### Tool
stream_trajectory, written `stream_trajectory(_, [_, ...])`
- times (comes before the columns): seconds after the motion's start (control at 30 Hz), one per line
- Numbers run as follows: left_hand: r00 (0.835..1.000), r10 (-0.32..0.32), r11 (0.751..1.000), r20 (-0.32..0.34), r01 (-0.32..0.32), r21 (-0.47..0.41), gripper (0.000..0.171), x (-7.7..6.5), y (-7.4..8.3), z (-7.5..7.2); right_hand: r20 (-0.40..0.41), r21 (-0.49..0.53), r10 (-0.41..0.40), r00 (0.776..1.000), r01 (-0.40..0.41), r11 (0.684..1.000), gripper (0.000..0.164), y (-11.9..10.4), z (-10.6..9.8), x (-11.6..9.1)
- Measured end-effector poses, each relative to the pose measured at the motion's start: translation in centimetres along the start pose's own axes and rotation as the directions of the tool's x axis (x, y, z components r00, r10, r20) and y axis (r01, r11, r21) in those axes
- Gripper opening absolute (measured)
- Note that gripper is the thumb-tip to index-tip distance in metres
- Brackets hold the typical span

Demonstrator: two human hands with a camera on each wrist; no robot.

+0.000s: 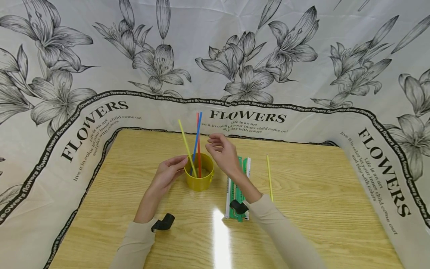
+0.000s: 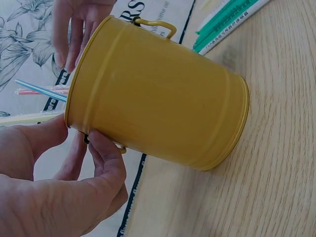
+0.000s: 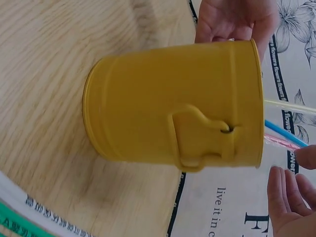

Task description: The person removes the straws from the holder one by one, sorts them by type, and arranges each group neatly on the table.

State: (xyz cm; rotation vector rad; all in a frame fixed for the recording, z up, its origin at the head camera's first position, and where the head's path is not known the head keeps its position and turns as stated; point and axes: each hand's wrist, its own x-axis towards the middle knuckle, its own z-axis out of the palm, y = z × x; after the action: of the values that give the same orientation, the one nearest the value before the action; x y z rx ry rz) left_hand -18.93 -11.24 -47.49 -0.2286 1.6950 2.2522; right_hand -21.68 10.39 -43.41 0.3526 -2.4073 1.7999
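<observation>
The left hand [image 1: 168, 170] is gripping the yellow bucket [image 1: 199, 184] at its rim. The right hand [image 1: 224, 154] is holding nothing, its fingers curving loosely beside the tops of the yellow straw [image 1: 186, 145], blue straw [image 1: 196, 144] and red straw [image 1: 199, 160], which are leaning inside the bucket between both hands' fingers. The bucket is looking light, stiff and rather slick, its rim or wire handle [image 3: 174, 140], below the right fingers, probably offering surest hold; the straws are seeming feather-light, easily creased.

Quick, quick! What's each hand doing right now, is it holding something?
Left hand: closed, holding the yellow bucket near its rim.
Right hand: open, holding nothing.
</observation>
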Motion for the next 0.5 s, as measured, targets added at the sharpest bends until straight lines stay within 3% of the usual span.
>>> stream_trajectory(0.5, [1.0, 0.007, 1.0, 0.006, -0.007, -0.002, 0.038, -0.1, 0.1, 0.0, 0.004, -0.002, 0.036, 0.999, -0.036, 0.999, 0.032, -0.1, 2.7, 0.8])
